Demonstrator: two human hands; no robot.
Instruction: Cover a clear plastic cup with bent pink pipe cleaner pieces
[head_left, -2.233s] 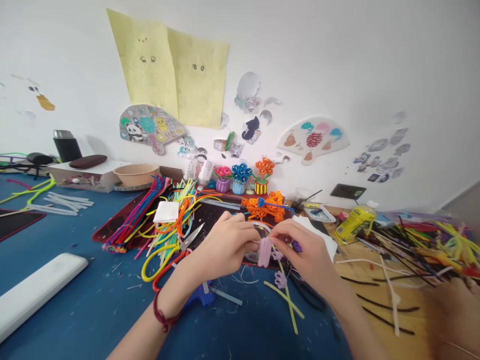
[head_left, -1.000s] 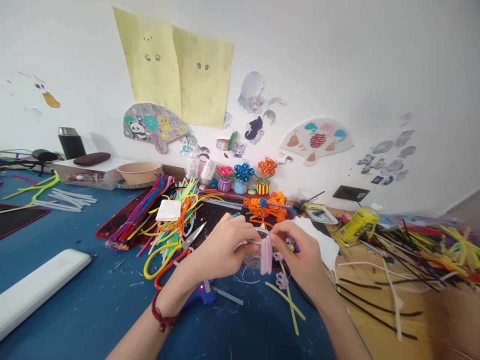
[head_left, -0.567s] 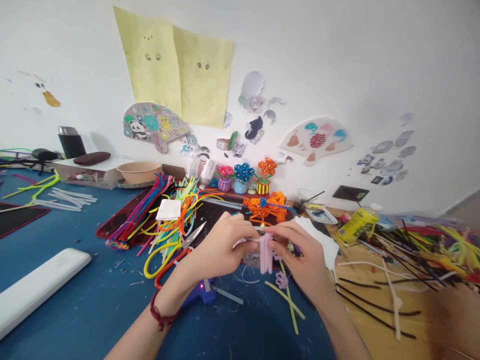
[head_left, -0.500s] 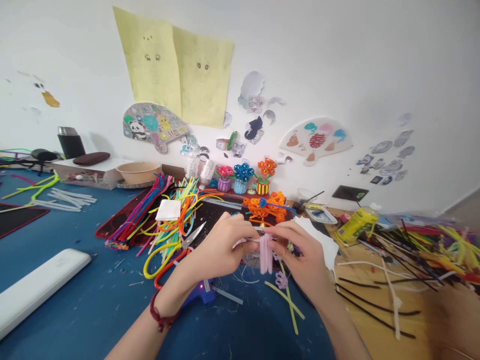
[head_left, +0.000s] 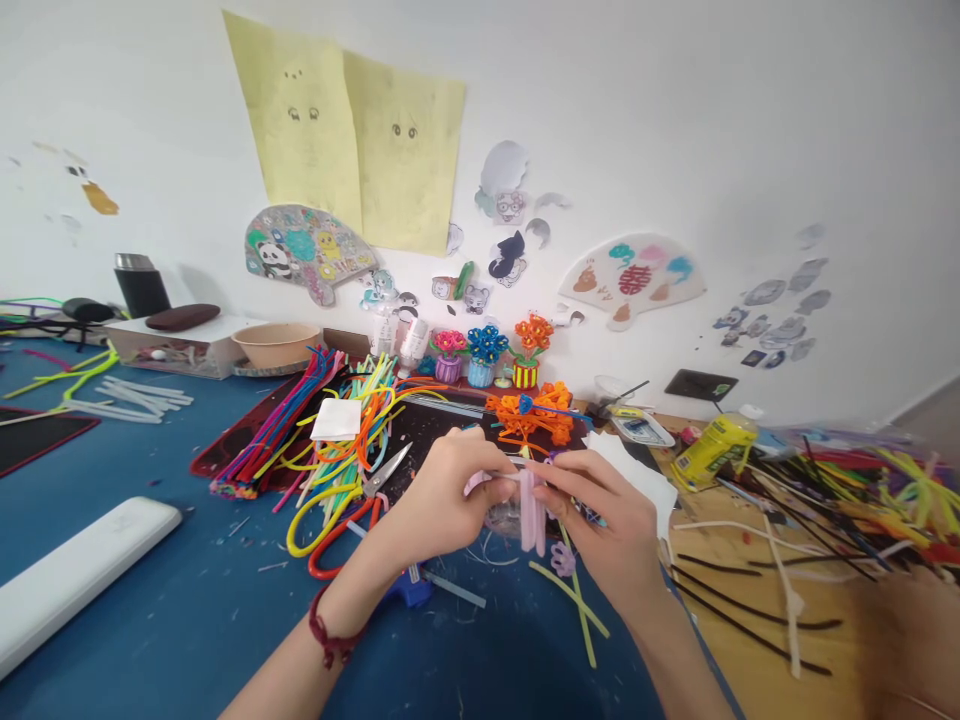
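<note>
From here I have my left hand [head_left: 450, 510] and right hand [head_left: 604, 530] together over the middle of the counter, with a lilac pipe-cleaner bundle [head_left: 532, 515] standing upright between them. The left fingers [head_left: 487, 470] are pinched narrowly on its upper end. The right fingers [head_left: 577, 475] are curled close against its other side, but I can't tell whether they grip it. Compared with a moment ago, my right hand has eased slightly away and its fingers have spread a little, while the bundle has hardly moved. A small lilac flower [head_left: 562, 560] lies at 5 o'clock from the bundle, with a blue glue gun [head_left: 411, 590] at 7 o'clock and scissors [head_left: 388, 470] at 9 o'clock. Beyond the scissors, at 10 o'clock, sits a heap of colored pipe cleaners [head_left: 330, 475].
</note>
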